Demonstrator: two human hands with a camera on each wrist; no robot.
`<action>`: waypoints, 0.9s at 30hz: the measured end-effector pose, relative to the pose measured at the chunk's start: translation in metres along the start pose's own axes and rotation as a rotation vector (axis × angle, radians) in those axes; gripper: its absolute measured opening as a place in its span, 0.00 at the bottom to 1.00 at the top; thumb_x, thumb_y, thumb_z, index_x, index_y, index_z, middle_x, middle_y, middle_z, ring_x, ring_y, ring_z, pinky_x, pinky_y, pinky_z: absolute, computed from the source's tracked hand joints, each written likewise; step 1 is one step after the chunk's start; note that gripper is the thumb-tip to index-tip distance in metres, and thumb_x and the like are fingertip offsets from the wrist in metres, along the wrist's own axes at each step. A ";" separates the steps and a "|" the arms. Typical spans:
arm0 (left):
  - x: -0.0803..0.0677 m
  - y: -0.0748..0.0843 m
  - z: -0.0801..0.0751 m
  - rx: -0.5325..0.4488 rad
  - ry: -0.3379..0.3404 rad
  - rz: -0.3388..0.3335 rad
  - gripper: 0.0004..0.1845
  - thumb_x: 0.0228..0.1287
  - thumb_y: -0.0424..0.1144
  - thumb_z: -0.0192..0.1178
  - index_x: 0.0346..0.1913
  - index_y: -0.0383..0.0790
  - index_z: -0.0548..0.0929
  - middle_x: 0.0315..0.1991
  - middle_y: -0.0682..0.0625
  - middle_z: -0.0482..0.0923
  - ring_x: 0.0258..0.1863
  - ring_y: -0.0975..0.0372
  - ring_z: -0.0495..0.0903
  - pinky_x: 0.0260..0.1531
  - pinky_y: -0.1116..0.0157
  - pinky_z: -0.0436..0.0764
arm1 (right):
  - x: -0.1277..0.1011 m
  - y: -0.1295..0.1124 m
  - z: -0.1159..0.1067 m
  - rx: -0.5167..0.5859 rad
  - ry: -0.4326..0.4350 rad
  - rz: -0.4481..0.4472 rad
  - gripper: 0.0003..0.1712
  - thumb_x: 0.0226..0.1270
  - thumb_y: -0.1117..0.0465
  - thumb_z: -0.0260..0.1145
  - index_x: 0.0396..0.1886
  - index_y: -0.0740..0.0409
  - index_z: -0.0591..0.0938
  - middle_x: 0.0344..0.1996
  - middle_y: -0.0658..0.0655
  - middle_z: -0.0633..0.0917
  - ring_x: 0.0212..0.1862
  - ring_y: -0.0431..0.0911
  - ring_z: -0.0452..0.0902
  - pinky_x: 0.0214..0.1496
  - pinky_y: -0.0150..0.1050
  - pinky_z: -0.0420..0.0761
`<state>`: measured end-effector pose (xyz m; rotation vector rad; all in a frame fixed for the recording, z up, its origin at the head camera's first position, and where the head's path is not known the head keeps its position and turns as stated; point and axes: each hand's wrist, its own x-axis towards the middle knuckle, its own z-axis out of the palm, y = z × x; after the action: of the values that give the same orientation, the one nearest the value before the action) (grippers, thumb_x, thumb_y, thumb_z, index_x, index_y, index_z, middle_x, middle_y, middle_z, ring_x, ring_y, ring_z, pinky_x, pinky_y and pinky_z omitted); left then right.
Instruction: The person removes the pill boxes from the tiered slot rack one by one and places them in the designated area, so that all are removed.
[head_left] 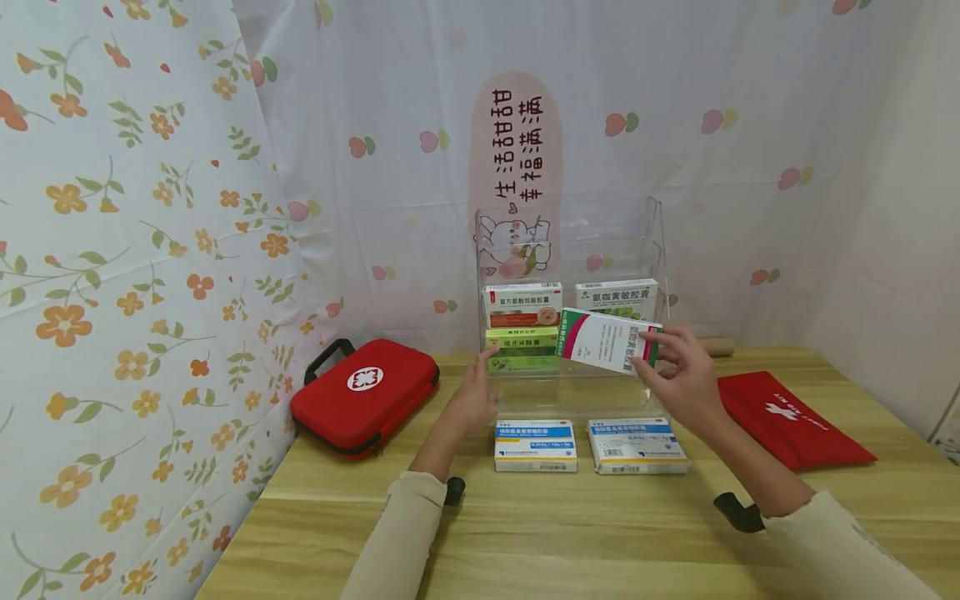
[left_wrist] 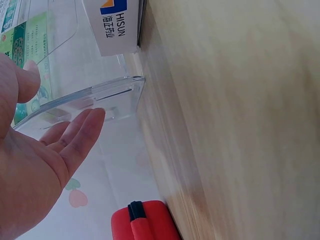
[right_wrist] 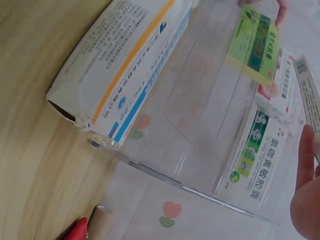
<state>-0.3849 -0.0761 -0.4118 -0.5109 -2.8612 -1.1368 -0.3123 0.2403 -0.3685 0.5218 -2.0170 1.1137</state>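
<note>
My right hand (head_left: 686, 379) pinches a white medicine box (head_left: 603, 342) with green and magenta trim by its right end, tilted in front of the clear display rack (head_left: 570, 392). In the right wrist view, that box (right_wrist: 309, 92) shows only at the right edge. My left hand (head_left: 472, 396) is at the rack's left side, an extended finger at the left edge of a green medicine box (head_left: 521, 343). The left wrist view shows the left hand (left_wrist: 40, 170) with loosely bent fingers beside the rack's clear side panel (left_wrist: 90, 95).
White medicine boxes stand behind, left (head_left: 522, 304) and right (head_left: 617, 293). Two blue-and-white boxes (head_left: 536, 444) (head_left: 637, 446) sit at the rack's lowest level. A red first-aid case (head_left: 367, 396) lies left, a red pouch (head_left: 791, 421) right, on the wooden table (head_left: 555, 533).
</note>
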 end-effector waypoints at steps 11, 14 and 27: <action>0.001 -0.001 0.001 0.001 -0.002 0.001 0.45 0.71 0.33 0.58 0.75 0.67 0.40 0.69 0.32 0.56 0.39 0.51 0.77 0.43 0.52 0.81 | -0.025 -0.030 -0.003 0.251 -0.188 0.252 0.26 0.66 0.70 0.67 0.63 0.67 0.74 0.53 0.70 0.78 0.34 0.38 0.86 0.31 0.37 0.85; 0.002 -0.001 0.001 0.011 0.005 0.001 0.45 0.71 0.34 0.58 0.75 0.67 0.40 0.69 0.32 0.57 0.46 0.49 0.77 0.51 0.48 0.79 | -0.031 -0.036 -0.001 0.281 -0.233 0.274 0.26 0.65 0.70 0.68 0.62 0.67 0.74 0.51 0.70 0.79 0.33 0.43 0.86 0.31 0.39 0.85; 0.000 0.001 -0.001 0.001 0.002 -0.018 0.45 0.71 0.34 0.58 0.75 0.68 0.41 0.69 0.32 0.56 0.55 0.44 0.76 0.57 0.44 0.75 | -0.056 -0.050 0.007 0.335 -0.434 0.508 0.31 0.61 0.66 0.73 0.62 0.67 0.74 0.56 0.71 0.74 0.36 0.47 0.84 0.30 0.44 0.86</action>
<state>-0.3850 -0.0760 -0.4108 -0.4847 -2.8701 -1.1382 -0.2474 0.2072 -0.3875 0.4552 -2.4299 1.7908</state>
